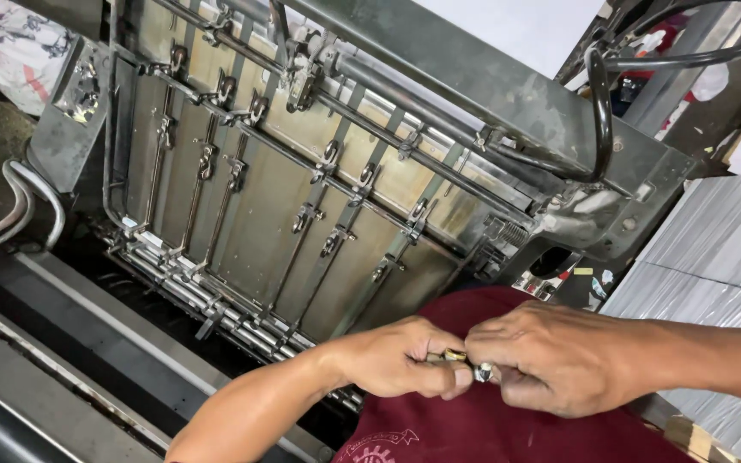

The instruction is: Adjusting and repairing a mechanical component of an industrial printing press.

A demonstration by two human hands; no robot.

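My left hand (400, 356) and my right hand (551, 356) meet in front of my dark red shirt (490, 429), fingertips pressed together. Between them they pinch a small metal part (465, 364), brass at one end and silvery at the other; most of it is hidden by the fingers. Just beyond the hands stands a printing machine's feed board (285, 214), a tan metal plate crossed by steel bars with small rollers and clips.
A stack of white paper sheets (713, 257) lies at the right. A dark curved metal bar (602, 111) rises at the upper right. Steel rollers (190, 291) run along the board's lower edge, with grey machine rails (62, 360) at the lower left.
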